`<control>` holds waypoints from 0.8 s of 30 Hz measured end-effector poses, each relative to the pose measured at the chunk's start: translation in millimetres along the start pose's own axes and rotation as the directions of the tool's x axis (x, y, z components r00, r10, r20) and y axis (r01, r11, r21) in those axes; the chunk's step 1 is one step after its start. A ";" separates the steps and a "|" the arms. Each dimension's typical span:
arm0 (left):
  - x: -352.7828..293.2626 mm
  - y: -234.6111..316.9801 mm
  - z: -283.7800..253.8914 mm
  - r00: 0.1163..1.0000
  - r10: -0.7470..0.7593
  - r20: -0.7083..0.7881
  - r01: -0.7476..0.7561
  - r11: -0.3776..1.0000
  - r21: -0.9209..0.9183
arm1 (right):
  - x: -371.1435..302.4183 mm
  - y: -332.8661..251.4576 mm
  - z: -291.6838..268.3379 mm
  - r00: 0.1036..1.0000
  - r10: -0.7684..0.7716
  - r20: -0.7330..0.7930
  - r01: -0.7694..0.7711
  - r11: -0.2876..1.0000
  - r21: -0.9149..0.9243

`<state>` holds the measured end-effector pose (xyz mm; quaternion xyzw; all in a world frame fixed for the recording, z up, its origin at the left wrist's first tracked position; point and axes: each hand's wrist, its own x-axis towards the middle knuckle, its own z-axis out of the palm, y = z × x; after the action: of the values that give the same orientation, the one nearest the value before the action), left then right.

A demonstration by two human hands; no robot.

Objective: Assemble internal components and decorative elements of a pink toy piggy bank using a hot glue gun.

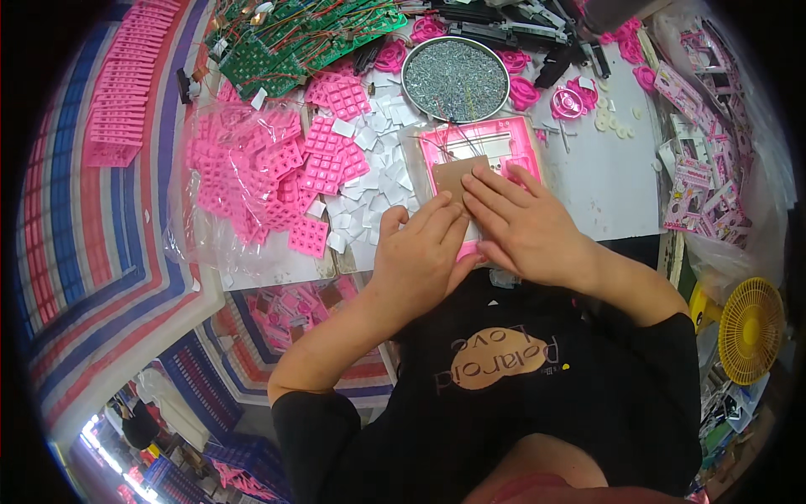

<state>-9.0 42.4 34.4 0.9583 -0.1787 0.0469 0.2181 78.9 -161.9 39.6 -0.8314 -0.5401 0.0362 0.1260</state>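
Note:
A pink plastic casing [529, 143] lies on the worktable in front of me, its far part showing a pale slotted panel and several thin dark wires. Over its middle rests a brown rectangular board [453, 175], probably a circuit board seen from its plain side. My left hand [420, 252] lies over the board's near left part, fingers extended and thumb along the casing's near end. From the right, my right hand [529, 227] lays its outstretched fingers flat on the board, the thumb close to the left one. Both hands cover the near part of the casing.
Beyond the casing stands a round metal tray [406, 92] of small screws. Pink keypads [252, 168] and white square pieces [382, 189] pile up leftward. Green circuit boards [294, 50] with wires lie far left. Printed pink-white pieces [693, 193] fill a bag at right, near a yellow fan [751, 332].

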 end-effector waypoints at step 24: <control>220.7 -122.7 24.2 0.964 0.224 -0.146 -0.145 0.896 0.419 | 8.9 -6.4 -1.4 0.998 -0.040 0.057 0.047 0.990 -0.135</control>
<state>241.5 64.0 0.4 0.9522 -0.2338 0.1950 0.0256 77.1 -151.6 43.2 -0.8248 -0.5624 0.0190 0.0552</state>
